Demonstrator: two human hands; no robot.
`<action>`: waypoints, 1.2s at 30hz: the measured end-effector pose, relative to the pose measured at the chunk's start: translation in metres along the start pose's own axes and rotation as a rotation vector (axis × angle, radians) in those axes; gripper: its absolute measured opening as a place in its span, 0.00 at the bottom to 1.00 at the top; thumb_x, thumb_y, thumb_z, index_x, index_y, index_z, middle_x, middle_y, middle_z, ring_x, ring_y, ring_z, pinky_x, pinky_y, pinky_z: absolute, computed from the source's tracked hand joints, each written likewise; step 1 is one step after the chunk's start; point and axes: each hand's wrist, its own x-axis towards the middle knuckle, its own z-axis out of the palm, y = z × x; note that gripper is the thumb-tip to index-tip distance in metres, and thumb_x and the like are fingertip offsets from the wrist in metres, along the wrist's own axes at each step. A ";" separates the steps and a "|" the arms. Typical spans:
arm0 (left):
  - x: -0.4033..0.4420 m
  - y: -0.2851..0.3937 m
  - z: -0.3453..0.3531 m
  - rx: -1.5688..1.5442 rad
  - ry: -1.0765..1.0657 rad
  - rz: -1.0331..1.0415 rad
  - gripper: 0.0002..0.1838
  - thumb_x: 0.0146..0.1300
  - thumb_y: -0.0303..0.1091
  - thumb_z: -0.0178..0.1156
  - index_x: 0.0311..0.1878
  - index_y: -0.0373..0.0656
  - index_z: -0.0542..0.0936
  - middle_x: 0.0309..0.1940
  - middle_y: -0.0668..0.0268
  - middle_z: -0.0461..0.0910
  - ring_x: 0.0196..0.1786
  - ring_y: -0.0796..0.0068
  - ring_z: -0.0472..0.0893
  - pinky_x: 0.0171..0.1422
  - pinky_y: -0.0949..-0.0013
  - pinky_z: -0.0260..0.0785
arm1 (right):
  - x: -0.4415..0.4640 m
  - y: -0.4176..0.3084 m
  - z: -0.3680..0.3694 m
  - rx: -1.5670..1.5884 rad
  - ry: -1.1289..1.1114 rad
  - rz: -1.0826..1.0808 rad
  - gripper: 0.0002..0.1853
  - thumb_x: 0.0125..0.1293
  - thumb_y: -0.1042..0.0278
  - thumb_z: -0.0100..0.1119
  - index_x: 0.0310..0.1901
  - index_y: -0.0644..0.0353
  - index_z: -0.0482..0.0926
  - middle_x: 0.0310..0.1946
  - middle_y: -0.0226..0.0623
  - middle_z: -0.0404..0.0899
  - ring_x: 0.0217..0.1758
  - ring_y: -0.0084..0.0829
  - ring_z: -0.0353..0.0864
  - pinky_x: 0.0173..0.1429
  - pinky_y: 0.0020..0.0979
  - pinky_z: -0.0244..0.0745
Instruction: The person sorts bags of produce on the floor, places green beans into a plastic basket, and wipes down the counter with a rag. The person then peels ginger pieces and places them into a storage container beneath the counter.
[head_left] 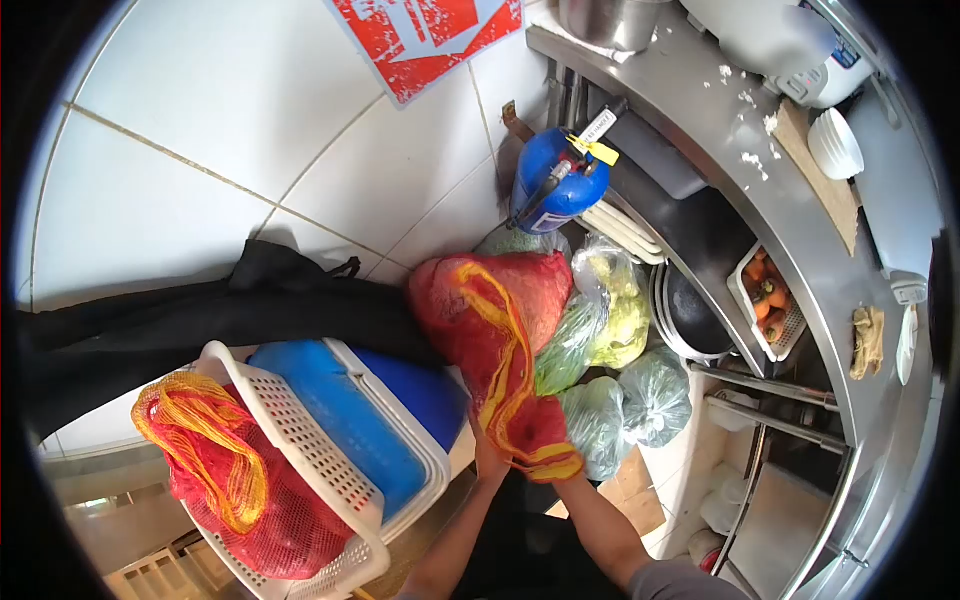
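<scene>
A large red mesh sack (500, 330) with a yellow-orange woven edge leans against the tiled wall, low in the corner. Its loose mouth hangs toward me. My left hand (487, 455) grips the sack's side near the mouth, fingers partly hidden by the mesh. At the yellow edge, my right hand (568, 484) holds the mouth from the other side, its fingers mostly covered by the netting. Beside the sack lie clear plastic bags of green leafy vegetables (567, 345) and a bag of yellowish-green produce (620, 315). More knotted plastic bags (655, 395) sit nearer my right arm.
On my left, a white perforated basket (300, 440) holds another red mesh sack (250, 500), next to blue bins (340, 420). Black cloth (220, 310) drapes behind. A blue fire extinguisher (560, 180) stands in the corner. The steel counter (690, 110) curves along the right above a carrot basket (770, 300).
</scene>
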 end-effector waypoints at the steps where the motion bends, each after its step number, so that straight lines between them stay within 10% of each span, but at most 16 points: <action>1: 0.002 0.001 0.000 -0.078 -0.023 -0.067 0.25 0.55 0.32 0.56 0.57 0.39 0.63 0.55 0.56 0.67 0.55 0.62 0.69 0.60 0.66 0.59 | -0.017 -0.017 0.005 0.472 -0.077 0.098 0.10 0.59 0.61 0.46 0.30 0.58 0.73 0.28 0.31 0.74 0.31 0.30 0.74 0.37 0.30 0.70; 2: 0.004 0.003 -0.002 -0.152 -0.055 -0.135 0.25 0.55 0.33 0.56 0.56 0.39 0.63 0.54 0.56 0.67 0.55 0.62 0.69 0.60 0.66 0.59 | -0.047 -0.069 0.042 0.934 -0.106 0.233 0.09 0.57 0.62 0.47 0.26 0.57 0.72 0.24 0.29 0.73 0.26 0.27 0.73 0.33 0.28 0.70; 7: 0.008 0.036 -0.020 -0.167 -0.211 -0.283 0.25 0.54 0.34 0.57 0.55 0.39 0.65 0.53 0.56 0.68 0.54 0.61 0.70 0.60 0.64 0.59 | -0.096 -0.088 0.063 -0.165 0.106 -0.060 0.10 0.53 0.68 0.46 0.26 0.65 0.74 0.25 0.33 0.74 0.27 0.21 0.70 0.32 0.18 0.63; 15: 0.037 0.062 -0.008 0.501 -0.481 -0.069 0.24 0.52 0.37 0.58 0.52 0.40 0.68 0.51 0.57 0.70 0.53 0.60 0.70 0.59 0.62 0.59 | -0.115 -0.115 0.051 -0.342 0.006 0.098 0.16 0.55 0.67 0.44 0.39 0.71 0.75 0.38 0.40 0.75 0.42 0.26 0.70 0.50 0.25 0.61; 20: 0.057 0.041 0.030 1.160 -0.368 0.367 0.24 0.51 0.39 0.59 0.51 0.40 0.70 0.49 0.57 0.72 0.53 0.59 0.71 0.59 0.60 0.59 | -0.071 -0.174 0.042 -0.629 0.199 -0.463 0.21 0.58 0.56 0.48 0.46 0.64 0.72 0.45 0.41 0.72 0.50 0.35 0.69 0.58 0.33 0.59; 22: 0.050 0.035 0.034 1.052 -0.296 0.384 0.22 0.50 0.39 0.60 0.47 0.40 0.72 0.46 0.57 0.74 0.51 0.58 0.71 0.57 0.59 0.60 | -0.048 -0.209 0.086 -1.103 0.238 -0.933 0.23 0.57 0.56 0.53 0.49 0.64 0.70 0.49 0.45 0.69 0.54 0.42 0.65 0.58 0.41 0.59; 24: 0.048 0.025 0.034 0.755 -0.293 0.308 0.21 0.55 0.43 0.54 0.50 0.41 0.70 0.48 0.58 0.73 0.52 0.58 0.70 0.58 0.59 0.61 | -0.024 -0.214 0.132 -1.487 -0.125 -0.691 0.33 0.54 0.53 0.56 0.59 0.61 0.59 0.54 0.52 0.64 0.61 0.49 0.57 0.59 0.50 0.55; 27: 0.048 -0.005 -0.008 -0.885 -0.344 -0.612 0.27 0.61 0.49 0.46 0.61 0.47 0.59 0.59 0.62 0.63 0.62 0.66 0.62 0.66 0.59 0.52 | 0.012 -0.142 0.174 -1.640 -0.113 -0.253 0.43 0.52 0.53 0.58 0.65 0.56 0.45 0.55 0.57 0.62 0.65 0.52 0.51 0.60 0.56 0.51; 28: 0.039 0.026 0.018 -0.670 -0.221 -0.579 0.27 0.65 0.51 0.32 0.63 0.49 0.55 0.62 0.63 0.59 0.63 0.64 0.60 0.66 0.57 0.51 | 0.035 -0.087 0.160 -1.718 0.077 -0.227 0.45 0.53 0.49 0.56 0.65 0.57 0.42 0.55 0.57 0.62 0.63 0.56 0.53 0.58 0.59 0.53; 30: 0.036 0.013 0.008 -0.417 -0.501 -0.329 0.27 0.65 0.51 0.34 0.64 0.50 0.54 0.62 0.64 0.59 0.63 0.65 0.60 0.66 0.57 0.51 | 0.052 -0.046 0.140 -1.602 0.128 0.034 0.44 0.54 0.45 0.53 0.65 0.57 0.42 0.53 0.58 0.65 0.58 0.58 0.61 0.55 0.59 0.57; 31: 0.033 0.003 -0.004 -0.653 -0.429 -0.517 0.26 0.65 0.52 0.35 0.62 0.50 0.57 0.59 0.64 0.62 0.60 0.65 0.63 0.64 0.57 0.54 | 0.050 -0.047 0.125 -1.405 -0.015 0.261 0.41 0.55 0.45 0.51 0.64 0.56 0.46 0.51 0.58 0.66 0.55 0.57 0.65 0.53 0.56 0.61; 36: 0.038 -0.004 0.000 -0.889 -0.274 -0.720 0.23 0.60 0.52 0.45 0.54 0.50 0.68 0.50 0.64 0.71 0.54 0.63 0.70 0.60 0.59 0.60 | 0.061 -0.048 0.110 -1.343 -0.060 0.123 0.29 0.53 0.63 0.47 0.58 0.56 0.56 0.43 0.59 0.72 0.48 0.55 0.72 0.52 0.48 0.67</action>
